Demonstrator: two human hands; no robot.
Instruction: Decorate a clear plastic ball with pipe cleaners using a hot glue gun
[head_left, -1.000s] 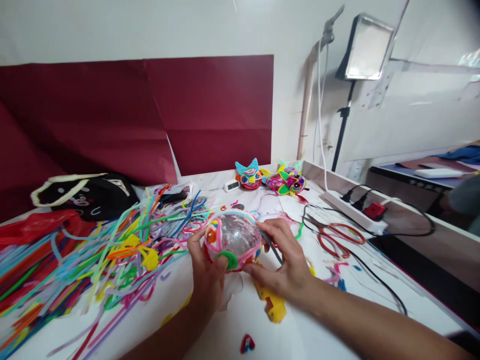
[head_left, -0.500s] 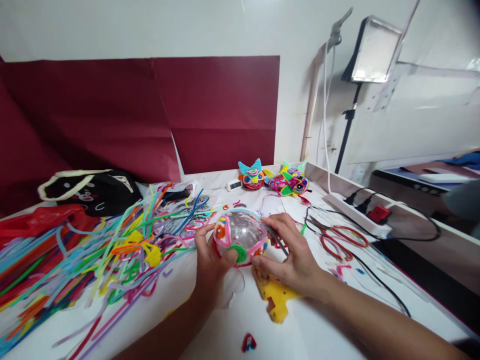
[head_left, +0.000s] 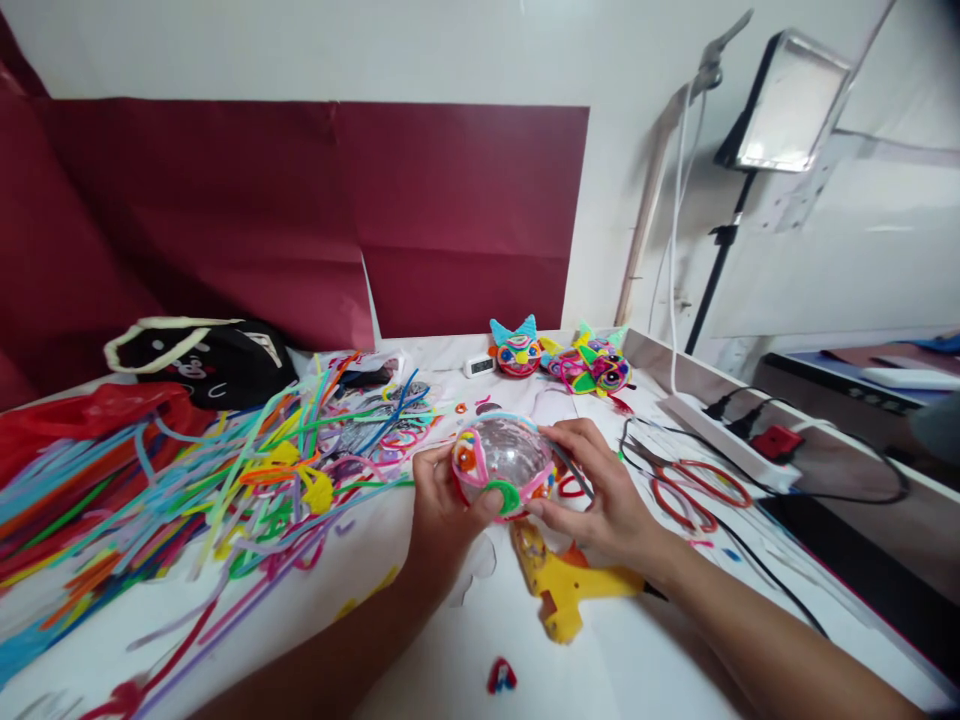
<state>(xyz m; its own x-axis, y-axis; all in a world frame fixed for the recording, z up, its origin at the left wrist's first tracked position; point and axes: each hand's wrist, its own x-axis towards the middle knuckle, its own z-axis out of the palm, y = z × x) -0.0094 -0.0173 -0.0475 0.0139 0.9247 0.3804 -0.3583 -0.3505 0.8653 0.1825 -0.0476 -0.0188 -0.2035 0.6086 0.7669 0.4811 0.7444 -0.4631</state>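
Note:
A clear plastic ball (head_left: 517,446), trimmed with pink, red, white and pale blue pipe cleaners, is held between my two hands above the table. Coiled eye-like pieces in orange and yellow sit on its left side, and a green disc (head_left: 503,496) is at its front. My left hand (head_left: 450,505) grips the left side, its thumb on the green disc. On the right, the fingers and thumb of my right hand (head_left: 600,490) close on the ball's edge; a thin dark strip (head_left: 579,474) shows by these fingers. Below lies a yellow glue gun (head_left: 566,585), partly covered by my right hand.
Loose pipe cleaners (head_left: 247,480) spread across the left, by a black bag (head_left: 214,365). Finished animal heads (head_left: 516,350) and a small digital clock (head_left: 478,366) stand at the back. Red-handled scissors (head_left: 694,490), cables and a power strip (head_left: 731,440) lie right. A small red-and-blue piece (head_left: 502,676) lies in front.
The view has swung slightly left, so the scene sits farther right in the picture. Both hands keep their hold on the ball, and more of the glue gun shows.

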